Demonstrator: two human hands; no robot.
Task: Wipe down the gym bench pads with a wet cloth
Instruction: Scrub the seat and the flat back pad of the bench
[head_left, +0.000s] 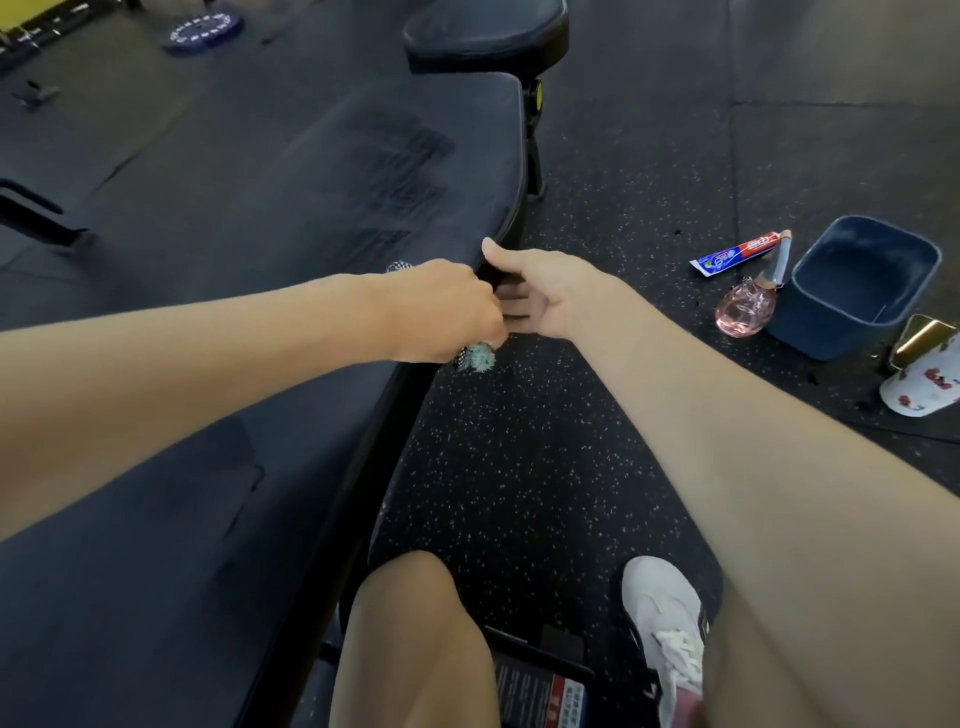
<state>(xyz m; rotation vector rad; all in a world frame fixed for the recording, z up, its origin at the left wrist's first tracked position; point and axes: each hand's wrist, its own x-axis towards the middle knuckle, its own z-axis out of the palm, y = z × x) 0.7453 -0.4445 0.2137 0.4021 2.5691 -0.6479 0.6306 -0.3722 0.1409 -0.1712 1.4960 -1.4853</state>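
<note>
Head view: I look down along the long bench pad (311, 197), with my 2 bare arms reaching over it.
Left hand: my left hand (441, 312) is clenched round the cloth at the pad's right edge.
Cloth: the cloth (475, 357) is bunched in that fist; a teal fuzzy bit sticks out below, a checked bit above.
Right hand: my right hand (550, 291) is just beside the left, thumb up against the pad's edge, fingers (514, 301) stretched straight, grasping nothing; their tips are hidden.
Pad surface: darker streaks lie beyond my hands.
Floor on my right: a blue tub (857, 291), a pink bottle (740, 312) just beside it, a toothpaste tube (737, 252) near.
Below: 1 white sneaker (665, 623) on speckled floor.
</note>
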